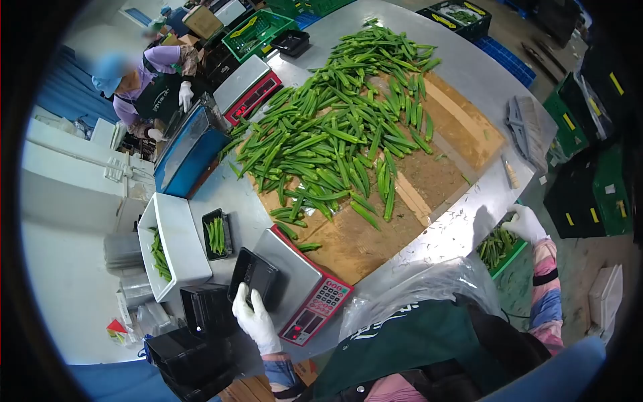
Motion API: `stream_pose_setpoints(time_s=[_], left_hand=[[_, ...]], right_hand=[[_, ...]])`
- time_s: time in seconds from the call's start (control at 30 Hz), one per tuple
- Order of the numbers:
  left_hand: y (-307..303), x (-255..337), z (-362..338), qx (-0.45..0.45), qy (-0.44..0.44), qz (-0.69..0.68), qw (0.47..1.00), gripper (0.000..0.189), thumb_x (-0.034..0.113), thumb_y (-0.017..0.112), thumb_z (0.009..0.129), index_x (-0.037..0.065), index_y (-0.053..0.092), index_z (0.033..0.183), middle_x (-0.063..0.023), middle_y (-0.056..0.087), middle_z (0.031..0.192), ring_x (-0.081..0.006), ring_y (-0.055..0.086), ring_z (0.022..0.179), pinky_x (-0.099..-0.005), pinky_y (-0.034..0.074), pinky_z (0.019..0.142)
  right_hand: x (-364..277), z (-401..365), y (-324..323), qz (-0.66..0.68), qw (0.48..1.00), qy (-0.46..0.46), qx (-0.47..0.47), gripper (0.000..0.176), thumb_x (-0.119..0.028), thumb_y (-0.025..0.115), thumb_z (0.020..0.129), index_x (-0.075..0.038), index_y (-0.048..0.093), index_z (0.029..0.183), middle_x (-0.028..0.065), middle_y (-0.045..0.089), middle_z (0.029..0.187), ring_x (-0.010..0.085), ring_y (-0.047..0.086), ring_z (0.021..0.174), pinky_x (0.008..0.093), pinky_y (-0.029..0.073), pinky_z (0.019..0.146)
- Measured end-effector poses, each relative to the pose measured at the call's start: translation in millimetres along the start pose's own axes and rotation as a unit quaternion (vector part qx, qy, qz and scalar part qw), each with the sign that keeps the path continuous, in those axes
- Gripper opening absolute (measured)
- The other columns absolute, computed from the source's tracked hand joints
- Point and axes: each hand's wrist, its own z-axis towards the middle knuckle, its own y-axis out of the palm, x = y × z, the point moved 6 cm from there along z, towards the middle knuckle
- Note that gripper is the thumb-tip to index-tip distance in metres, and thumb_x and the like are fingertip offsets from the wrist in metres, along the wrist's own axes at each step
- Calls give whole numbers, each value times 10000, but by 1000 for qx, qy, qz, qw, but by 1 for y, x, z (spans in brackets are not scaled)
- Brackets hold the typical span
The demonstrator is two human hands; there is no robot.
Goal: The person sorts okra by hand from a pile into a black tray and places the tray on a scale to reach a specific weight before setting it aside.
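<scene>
Okra pods heaped on cardboard, a black tray at the left hand

Head view: white lettering crosses the wearer's dark green apron, too skewed to read; the near scale glows with red digits, too small to make out; a co-worker's apron also bears illegible white writing.

Two red-edged scales stand on the metal table, the far scale beyond a blue machine; one small tray and one white box hold pods; the main heap is too dense to count.

Gloved left fingers are drawn close on the near rim of the black tray, over the near scale's platform; the gloved right hand is at a green crate of pods, its fingers bent, and I cannot tell whether they grip any.

Stacked black trays crowd the left; a brush and a wooden handle lie rightward; clear plastic bulges over the table's near edge, hiding part of it.
</scene>
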Motion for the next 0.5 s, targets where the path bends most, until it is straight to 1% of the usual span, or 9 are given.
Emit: stream_pose_setpoints(time_s=[0.03, 0.07, 0.17, 0.23, 0.3, 0.37, 0.43, 0.47, 0.5], left_hand=[[9, 17, 9, -1, 28, 3, 1000, 331, 93, 659, 967, -34, 642, 1273, -167, 647, 1227, -249, 619, 1136, -352, 483, 1016], [24, 33, 19, -28, 37, -55, 997, 323, 86, 648, 972, -35, 643, 1271, -166, 652, 1230, -247, 624, 1132, -351, 485, 1014], [86, 72, 53, -75, 74, -159, 982, 301, 53, 610, 981, -38, 642, 1266, -162, 666, 1242, -233, 641, 1115, -346, 495, 1002], [138, 98, 79, -129, 63, -243, 959, 301, 64, 582, 991, -40, 637, 1268, -162, 672, 1248, -232, 646, 1116, -349, 497, 1001], [188, 124, 106, -215, 65, -232, 946, 357, 123, 590, 993, -44, 602, 1308, -154, 671, 1256, -241, 647, 1127, -339, 496, 1012], [243, 133, 125, -278, -26, -275, 920, 444, 200, 617, 985, -39, 563, 1355, -165, 666, 1280, -263, 642, 1167, -339, 479, 1045], [285, 143, 148, -269, 55, -212, 938, 489, 226, 626, 979, -30, 536, 1386, -179, 652, 1314, -269, 627, 1208, -350, 465, 1071], [314, 132, 157, -256, 55, -207, 943, 485, 226, 629, 975, -43, 550, 1371, -197, 644, 1322, -270, 622, 1222, -359, 471, 1059], [336, 125, 164, -244, 54, -203, 947, 482, 225, 631, 971, -57, 563, 1356, -216, 636, 1330, -270, 617, 1236, -368, 477, 1048]], right_hand=[[1, 5, -2, 29, 999, 27, 23, 321, -176, 717, 851, 10, 687, 1110, 105, 697, 715, 154, 660, 656, 319, 534, 629], [1, 11, -3, 59, 996, 54, 46, 337, -183, 720, 856, 12, 684, 1129, 111, 701, 712, 167, 669, 659, 325, 540, 639], [-41, 68, 31, 86, 995, -39, 29, 393, -203, 727, 874, -6, 664, 1208, 119, 711, 758, 173, 683, 667, 327, 545, 653], [-96, 100, 56, 67, 989, -135, -2, 450, -256, 729, 885, -30, 648, 1266, 122, 723, 826, 194, 699, 717, 344, 550, 695], [-140, 146, 88, 36, 971, -236, 10, 456, -285, 720, 884, -41, 656, 1263, 126, 733, 891, 252, 715, 807, 370, 552, 763], [-196, 180, 111, 25, 970, -239, -24, 493, -298, 720, 874, -53, 637, 1294, 137, 740, 987, 317, 703, 948, 407, 546, 847], [-249, 209, 132, -31, 947, -320, 18, 542, -316, 724, 862, -58, 610, 1324, 157, 721, 1100, 348, 668, 1052, 438, 532, 907], [-273, 223, 143, -66, 943, -326, 10, 606, -347, 734, 847, -48, 579, 1351, 175, 684, 1196, 354, 626, 1132, 458, 504, 962], [-298, 236, 154, -114, 926, -359, 31, 629, -366, 743, 836, -29, 576, 1340, 185, 655, 1236, 355, 605, 1156, 447, 492, 973]])
